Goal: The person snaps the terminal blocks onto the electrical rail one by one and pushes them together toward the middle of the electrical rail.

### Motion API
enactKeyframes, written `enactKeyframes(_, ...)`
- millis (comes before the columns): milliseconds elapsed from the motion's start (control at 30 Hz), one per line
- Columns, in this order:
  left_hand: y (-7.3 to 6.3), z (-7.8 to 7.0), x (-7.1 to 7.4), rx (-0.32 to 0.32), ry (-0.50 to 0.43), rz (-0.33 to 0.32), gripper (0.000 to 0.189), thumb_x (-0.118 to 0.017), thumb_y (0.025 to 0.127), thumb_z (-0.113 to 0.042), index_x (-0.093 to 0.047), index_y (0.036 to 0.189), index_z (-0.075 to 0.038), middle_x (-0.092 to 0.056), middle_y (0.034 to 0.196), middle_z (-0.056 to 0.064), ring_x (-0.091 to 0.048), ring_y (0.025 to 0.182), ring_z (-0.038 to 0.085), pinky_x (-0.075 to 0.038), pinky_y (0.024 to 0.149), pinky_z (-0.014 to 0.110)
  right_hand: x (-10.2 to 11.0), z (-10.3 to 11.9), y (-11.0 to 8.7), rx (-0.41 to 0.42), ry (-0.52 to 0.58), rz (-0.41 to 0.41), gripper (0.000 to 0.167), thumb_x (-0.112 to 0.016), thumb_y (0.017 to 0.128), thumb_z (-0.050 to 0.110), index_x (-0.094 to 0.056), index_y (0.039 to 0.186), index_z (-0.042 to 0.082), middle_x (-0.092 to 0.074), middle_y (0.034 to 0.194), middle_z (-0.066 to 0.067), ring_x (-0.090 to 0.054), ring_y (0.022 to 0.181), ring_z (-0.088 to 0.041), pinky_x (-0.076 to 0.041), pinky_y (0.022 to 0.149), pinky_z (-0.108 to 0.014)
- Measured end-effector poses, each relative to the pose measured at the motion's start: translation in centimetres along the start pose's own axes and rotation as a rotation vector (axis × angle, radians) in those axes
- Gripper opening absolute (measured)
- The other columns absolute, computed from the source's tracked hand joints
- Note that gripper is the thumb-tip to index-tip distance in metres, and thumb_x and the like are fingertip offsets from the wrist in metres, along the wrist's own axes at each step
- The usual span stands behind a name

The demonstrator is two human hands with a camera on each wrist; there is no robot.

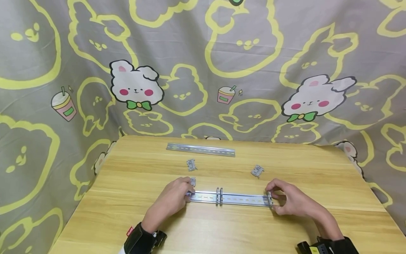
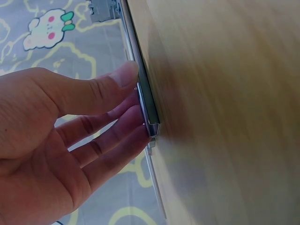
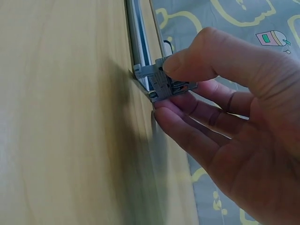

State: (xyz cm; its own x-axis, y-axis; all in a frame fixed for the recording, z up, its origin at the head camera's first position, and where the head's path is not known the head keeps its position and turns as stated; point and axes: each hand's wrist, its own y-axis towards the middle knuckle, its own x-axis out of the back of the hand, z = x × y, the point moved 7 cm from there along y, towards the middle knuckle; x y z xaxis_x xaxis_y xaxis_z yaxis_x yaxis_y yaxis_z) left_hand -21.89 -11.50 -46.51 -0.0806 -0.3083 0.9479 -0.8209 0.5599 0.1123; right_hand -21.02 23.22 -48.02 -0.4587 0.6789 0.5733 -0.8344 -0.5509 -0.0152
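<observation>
A slotted metal DIN rail [image 1: 244, 200] lies crosswise on the table in front of the person. The left hand [image 1: 172, 198] grips its left end, thumb [image 2: 123, 75] on the near edge and fingertips on the far edge. At the right end, the right hand [image 1: 293, 201] pinches a grey plastic DIN-rail clip [image 3: 160, 83] between thumb and fingers; the clip sits across the rail's end. Two similar grey clips [image 1: 219, 196] stand side by side near the rail's middle.
A second metal rail [image 1: 200, 150] lies at the back of the table [image 1: 222, 229]. Loose grey clips lie between the rails: one at the left [image 1: 191, 164], one at the right [image 1: 257, 171], another partly behind the left hand [image 1: 192, 181]. A patterned curtain [image 1: 190, 42] hangs behind.
</observation>
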Motion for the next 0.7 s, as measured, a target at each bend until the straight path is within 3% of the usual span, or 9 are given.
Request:
enactKeyframes(400,0.0,-0.1,-0.2,0.031,-0.010,0.020,0.026,-0.083,0.075,0.005,-0.081,0.096,-0.010,-0.068,0.097,0.000,-0.067,0.092,0.020,-0.060,0.083,0.035,-1.0,-0.3,0.5,-0.014,0.106,0.031,0.050,-0.078,0.074,-0.010,-0.055,0.117,0.001,-0.058,0.124,-0.019,-0.058,0.124,-0.042,-0.051,0.102,-0.030)
enactKeyframes(700,0.1,-0.1,-0.2,0.034,-0.018,0.029,0.025,-0.083,0.076,0.004,-0.081,0.097,-0.009,-0.069,0.098,0.000,-0.067,0.094,0.022,-0.060,0.084,0.037,-1.8,1.3,1.3,0.133,-0.032,-0.017,0.050,-0.080,0.072,-0.009,-0.057,0.115,0.003,-0.063,0.116,-0.010,-0.065,0.112,-0.029,-0.052,0.102,-0.040)
